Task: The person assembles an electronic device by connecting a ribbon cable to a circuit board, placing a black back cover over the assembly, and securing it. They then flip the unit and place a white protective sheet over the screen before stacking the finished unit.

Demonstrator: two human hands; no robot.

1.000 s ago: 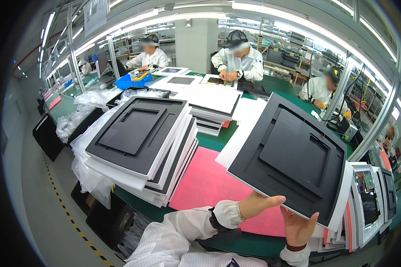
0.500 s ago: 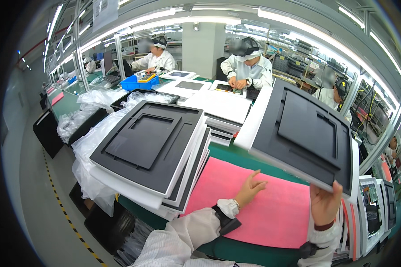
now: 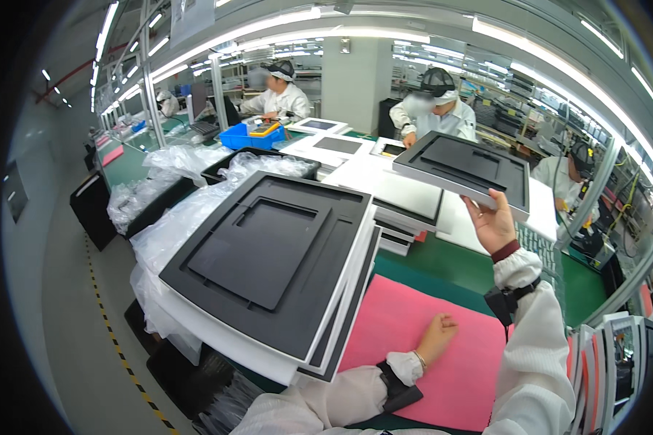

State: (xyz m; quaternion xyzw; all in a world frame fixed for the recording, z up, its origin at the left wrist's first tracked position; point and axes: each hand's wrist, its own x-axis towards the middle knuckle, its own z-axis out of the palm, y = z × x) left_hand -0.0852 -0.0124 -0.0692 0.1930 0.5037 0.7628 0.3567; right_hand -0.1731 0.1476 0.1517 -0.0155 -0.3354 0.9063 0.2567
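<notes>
My right hand [image 3: 492, 221] grips the near edge of a black recessed panel with a white rim [image 3: 463, 165], thumb and fingers at its edge. The panel is raised above the far part of the table, beside other white panels. My left hand [image 3: 437, 338] is over the pink mat [image 3: 392, 312], its fingers loosely curled together and nothing visible in them. Left of the mat stands a stack of similar black panels with white edges, its top panel [image 3: 257, 250] lying recessed side up. No hand touches this stack.
White panels [image 3: 384, 185] are stacked farther back. Clear plastic wrapping [image 3: 159, 246] and a blue bin [image 3: 250, 136] lie to the left. Upright panels [image 3: 602, 377] stand at the right. Co-workers in white coats [image 3: 442, 112] are across the table.
My right hand has carried the panel away from me toward the far panels, where it now looks smaller and flatter. My left hand's fingers have gone from stretched to curled. The view has shifted.
</notes>
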